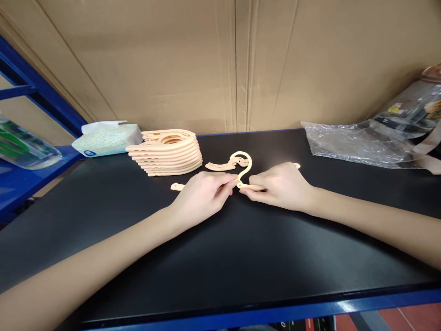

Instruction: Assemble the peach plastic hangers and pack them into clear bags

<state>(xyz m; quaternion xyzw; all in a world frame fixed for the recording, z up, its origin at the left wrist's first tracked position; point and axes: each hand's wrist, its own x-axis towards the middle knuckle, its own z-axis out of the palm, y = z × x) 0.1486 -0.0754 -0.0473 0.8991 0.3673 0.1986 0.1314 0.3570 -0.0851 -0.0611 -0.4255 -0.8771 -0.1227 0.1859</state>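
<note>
Landmark: the stack of folded hangers, cream-coloured, piled on the black bench.

Hanger under handling: to the right of the stack and slightly nearer the person. Its arms are spread to either side, its hook points up and its pivot lies between the two hands. One arm tip shows just in front of the stack; the other shows farther to the stack's right, past the knuckles.

Left hand: in front of the stack and to its right; thumb and fingers closed in a pinch on the hanger beside the pivot. Right hand: farther to the stack's right; fingers closed around the other arm of the hanger, thumb along it near the pivot. Neither hand is spread.

A loose folded piece, same colour, with small holes at one end, lies just right of the stack, behind the hook from the person's side.

Surroundings: tissue pack just left of the stack; clear bottle farther left of it; crumpled clear plastic bag well to its right; cardboard upright behind it.
</note>
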